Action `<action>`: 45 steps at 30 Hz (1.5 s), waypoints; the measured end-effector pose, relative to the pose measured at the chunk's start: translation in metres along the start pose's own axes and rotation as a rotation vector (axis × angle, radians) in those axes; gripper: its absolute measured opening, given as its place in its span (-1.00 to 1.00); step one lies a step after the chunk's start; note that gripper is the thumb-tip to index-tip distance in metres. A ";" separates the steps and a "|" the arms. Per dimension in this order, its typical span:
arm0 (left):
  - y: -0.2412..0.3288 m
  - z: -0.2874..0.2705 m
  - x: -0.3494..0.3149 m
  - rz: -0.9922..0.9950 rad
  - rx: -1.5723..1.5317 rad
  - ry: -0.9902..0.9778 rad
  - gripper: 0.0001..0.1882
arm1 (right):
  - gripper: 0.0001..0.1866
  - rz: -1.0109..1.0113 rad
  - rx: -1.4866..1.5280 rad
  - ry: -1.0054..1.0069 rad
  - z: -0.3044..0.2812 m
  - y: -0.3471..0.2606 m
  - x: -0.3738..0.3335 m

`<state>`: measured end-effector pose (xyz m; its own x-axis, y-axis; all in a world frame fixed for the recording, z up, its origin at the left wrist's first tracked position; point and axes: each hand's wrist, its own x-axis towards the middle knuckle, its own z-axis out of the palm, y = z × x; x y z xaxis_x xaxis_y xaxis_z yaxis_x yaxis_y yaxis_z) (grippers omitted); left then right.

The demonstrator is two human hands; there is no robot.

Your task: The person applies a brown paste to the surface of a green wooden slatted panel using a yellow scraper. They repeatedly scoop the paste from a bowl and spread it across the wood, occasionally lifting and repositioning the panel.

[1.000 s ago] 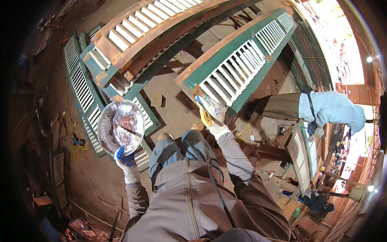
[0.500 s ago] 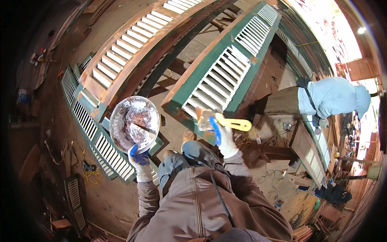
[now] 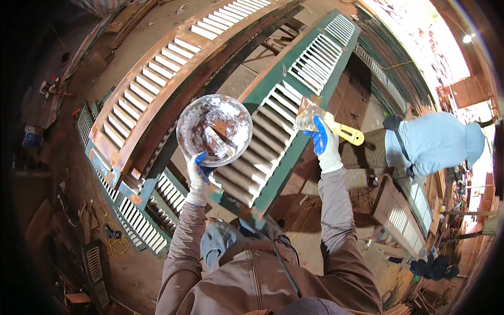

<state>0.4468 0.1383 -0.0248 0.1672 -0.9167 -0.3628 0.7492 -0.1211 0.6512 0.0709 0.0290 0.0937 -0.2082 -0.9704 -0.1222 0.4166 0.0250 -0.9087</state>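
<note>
My left hand [image 3: 198,176], in a white and blue work glove, grips the near rim of a round metal bowl [image 3: 187,131]. White and reddish-brown paste smears the bowl's inside, and a flat tool [image 3: 218,139] appears to lie in it. My right hand [image 3: 327,144], gloved alike, is closed on a putty knife [image 3: 344,131] with a yellow handle. Brown paste coats part of its wide blade, which is over the right edge of a green louvered shutter [image 3: 294,176]. Whether the blade touches the wood cannot be made out. The bowl hangs over the shutter's left side.
A bare-wood louvered shutter [image 3: 140,100] lies to the left, with more green shutters [image 3: 139,220] below it. At the right a co-worker in light blue [image 3: 433,139] bends beside another shutter [image 3: 399,212]. A yellow cord [image 3: 116,244] coils on the floor at the lower left.
Both my hands have moved forward; the bowl has also shifted right, over the green shutter. The putty knife has gone up and right along the shutter. My view of the shutters has shifted.
</note>
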 end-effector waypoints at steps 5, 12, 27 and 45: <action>-0.039 0.007 0.041 0.343 0.181 0.151 -0.72 | -0.69 -0.048 -0.415 0.074 0.003 0.015 0.099; -0.064 -0.015 0.043 0.469 0.502 0.385 -0.64 | -0.60 -0.733 -1.593 -0.282 0.023 0.049 0.199; -0.109 -0.062 0.032 0.593 0.893 0.273 -0.61 | -0.66 -0.349 -1.809 -0.387 -0.007 0.070 0.198; -0.102 -0.066 0.020 0.661 1.079 0.224 -0.47 | -0.66 -0.626 -1.876 -0.466 0.038 0.051 0.218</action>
<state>0.4160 0.1569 -0.1422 0.4885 -0.8496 0.1990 -0.3952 -0.0121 0.9185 0.0806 -0.1905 0.0355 0.3940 -0.9110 0.1223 -0.9163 -0.3997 -0.0252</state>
